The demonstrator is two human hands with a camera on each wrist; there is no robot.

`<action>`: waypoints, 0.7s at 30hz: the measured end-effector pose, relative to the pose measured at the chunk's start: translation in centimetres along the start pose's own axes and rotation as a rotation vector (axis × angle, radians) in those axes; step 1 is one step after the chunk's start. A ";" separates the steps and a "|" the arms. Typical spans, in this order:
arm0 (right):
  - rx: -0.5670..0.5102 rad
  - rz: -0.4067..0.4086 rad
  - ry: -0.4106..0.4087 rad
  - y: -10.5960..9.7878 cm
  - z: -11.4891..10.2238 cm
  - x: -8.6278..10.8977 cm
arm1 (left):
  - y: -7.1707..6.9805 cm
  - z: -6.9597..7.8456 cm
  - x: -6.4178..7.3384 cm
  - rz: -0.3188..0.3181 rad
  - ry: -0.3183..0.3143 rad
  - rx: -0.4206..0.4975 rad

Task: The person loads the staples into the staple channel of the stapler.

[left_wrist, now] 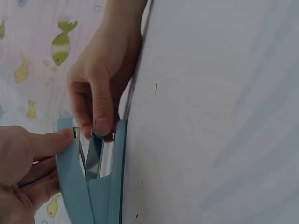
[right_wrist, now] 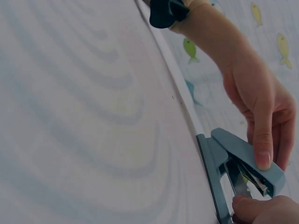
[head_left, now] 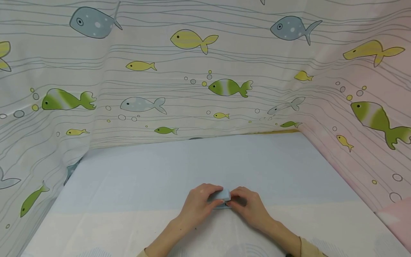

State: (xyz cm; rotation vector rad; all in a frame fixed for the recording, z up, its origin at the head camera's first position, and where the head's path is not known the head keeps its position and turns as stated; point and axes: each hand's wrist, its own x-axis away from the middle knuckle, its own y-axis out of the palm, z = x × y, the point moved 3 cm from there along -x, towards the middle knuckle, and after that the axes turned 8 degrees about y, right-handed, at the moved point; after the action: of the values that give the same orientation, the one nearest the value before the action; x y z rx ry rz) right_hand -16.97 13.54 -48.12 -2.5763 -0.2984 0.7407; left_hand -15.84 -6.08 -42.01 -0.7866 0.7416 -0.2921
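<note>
A light blue stapler [head_left: 226, 195] stands on the table in front of me, its top arm [left_wrist: 71, 177] raised from its base [left_wrist: 119, 172]. My left hand [head_left: 199, 201] grips the raised top arm, thumb on one side and fingers on the other. From the right, my right hand [head_left: 252, 207] pinches the end of the metal staple channel [left_wrist: 95, 156] between top arm and base. Seen from the right wrist, the arm's metal underside [right_wrist: 256, 179] is exposed. The right thumb and fingertips partly cover the channel's front end.
Under the stapler lies a cloth [head_left: 144, 175], light blue at the back and whitish in front, with a few small dark specks. Fish-patterned curtains [head_left: 179, 78] hang behind and on both sides of the table. A dark band [right_wrist: 168, 11] is around the left wrist.
</note>
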 end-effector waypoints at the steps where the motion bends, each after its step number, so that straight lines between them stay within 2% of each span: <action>1: 0.001 0.002 -0.005 0.0 0.0 0.0 | 0.0 0.0 0.0 -0.001 0.000 -0.002; 9: -0.007 0.017 0.003 0.0 -0.1 -0.1 | 0.3 0.0 0.1 0.002 0.023 -0.019; 21: 0.014 0.030 0.015 0.2 0.0 -0.1 | 0.6 0.0 0.2 0.003 0.021 -0.028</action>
State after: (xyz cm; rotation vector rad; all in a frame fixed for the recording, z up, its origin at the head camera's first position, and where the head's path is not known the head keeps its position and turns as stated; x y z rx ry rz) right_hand -17.01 13.36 -48.19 -2.5770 -0.2500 0.7311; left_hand -15.69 -5.82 -42.52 -0.8102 0.7678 -0.2876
